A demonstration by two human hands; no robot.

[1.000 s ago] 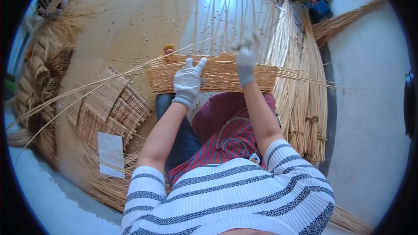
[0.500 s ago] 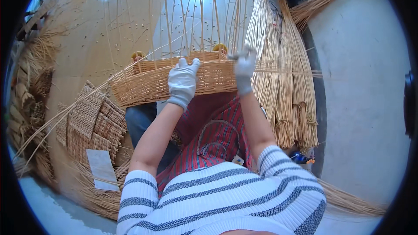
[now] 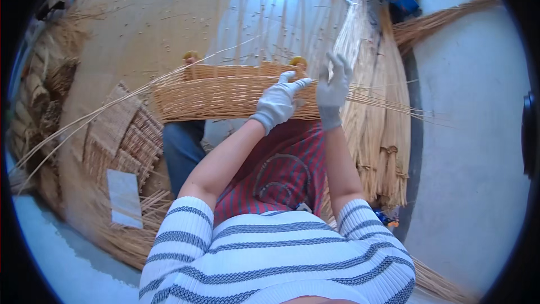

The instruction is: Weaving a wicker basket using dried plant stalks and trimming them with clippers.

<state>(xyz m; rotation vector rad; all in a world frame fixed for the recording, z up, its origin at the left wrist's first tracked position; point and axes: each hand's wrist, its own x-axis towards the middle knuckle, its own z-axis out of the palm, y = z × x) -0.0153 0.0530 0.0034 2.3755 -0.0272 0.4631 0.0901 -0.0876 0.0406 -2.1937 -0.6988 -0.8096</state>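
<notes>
A half-built, pale-brown wicker basket (image 3: 208,100) with a long rectangular wall lies across my knees. My left hand (image 3: 275,104), in a whitish knit glove, is closed over the right part of its near wall, with the fingertips at the rim. Just beside it, at the basket's right end, my right hand (image 3: 333,87) is raised in a matching glove. Its fingers point up and apart, slightly blurred, and no tool shows in them. Thin loose strands (image 3: 388,102) stick out to the right from behind this hand. Tall upright stakes rise blurred beyond the rim.
Long bundles of pale rods (image 3: 368,135) lie on the right. Woven panels (image 3: 129,129) and a white sheet (image 3: 125,198) are at the left, near more loose rods. Coiled straw material (image 3: 45,95) lines the far left. Blue and olive containers (image 3: 405,4) stand at the back right.
My left hand has slid right along the basket wall, close to my right hand. The small grey tool seen in my right hand no longer shows. The basket has shifted slightly right in view.
</notes>
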